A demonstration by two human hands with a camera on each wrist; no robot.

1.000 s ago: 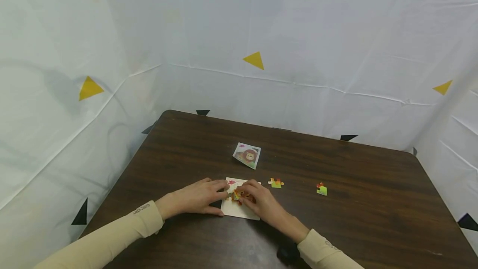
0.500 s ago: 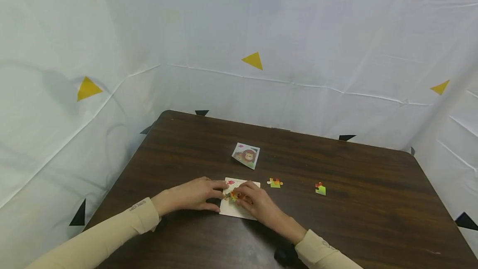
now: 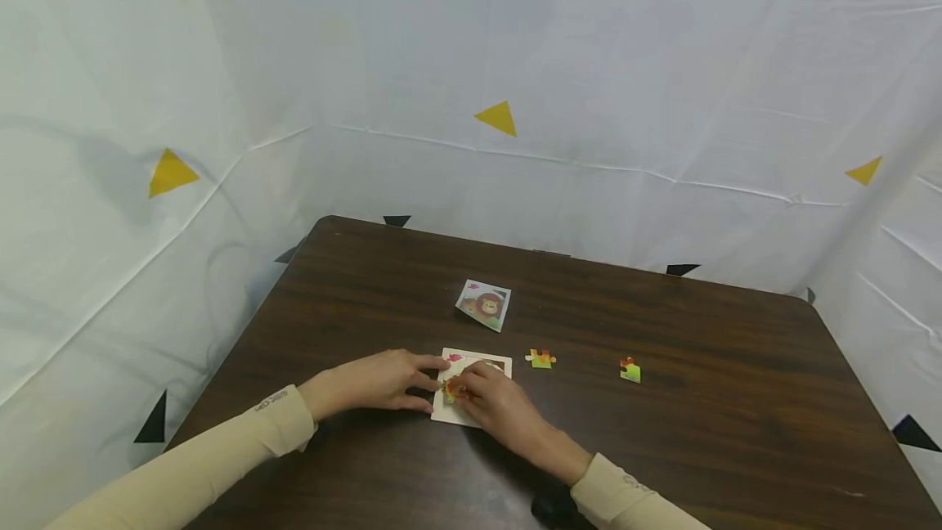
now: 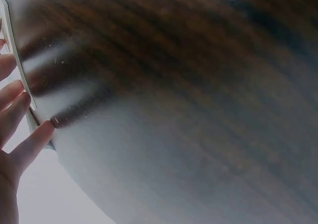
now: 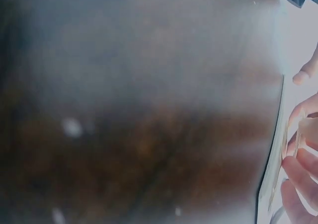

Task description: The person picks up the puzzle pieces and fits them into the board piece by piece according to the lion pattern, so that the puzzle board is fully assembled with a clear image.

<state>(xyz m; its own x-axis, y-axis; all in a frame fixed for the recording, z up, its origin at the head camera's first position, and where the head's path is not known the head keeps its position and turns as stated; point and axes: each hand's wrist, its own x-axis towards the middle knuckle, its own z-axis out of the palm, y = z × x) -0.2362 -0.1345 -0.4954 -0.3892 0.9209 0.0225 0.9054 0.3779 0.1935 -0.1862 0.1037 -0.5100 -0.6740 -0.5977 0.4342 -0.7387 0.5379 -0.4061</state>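
Note:
A pale puzzle board [image 3: 447, 414] lies near the front of the dark table, with a pink figure at its far left corner. My right hand [image 3: 508, 409] reaches over it from the right, its fingertips and thumb pinching an orange, yellow and green puzzle piece [image 3: 452, 390] low over the left part. At the board's left edge rests my left hand [image 3: 383, 381], fingers spread. In the left wrist view, its fingers [image 4: 16, 92] reach the board's edge. Bent right-hand fingers [image 5: 297, 172] hold a thin piece in the right wrist view. Much of the board is hidden behind the right hand.
Beyond the board lies a picture card [image 3: 486, 303] with a lion on it. Two loose puzzle pieces sit to the right, a nearer one [image 3: 540, 359] and a farther one [image 3: 630, 370]. White sheeting [image 3: 589, 64] stands behind the table [image 3: 721, 399].
My right hand has shifted slightly left across the board with the puzzle piece, baring more of the board's right side. The left hand has drawn back a little to the left.

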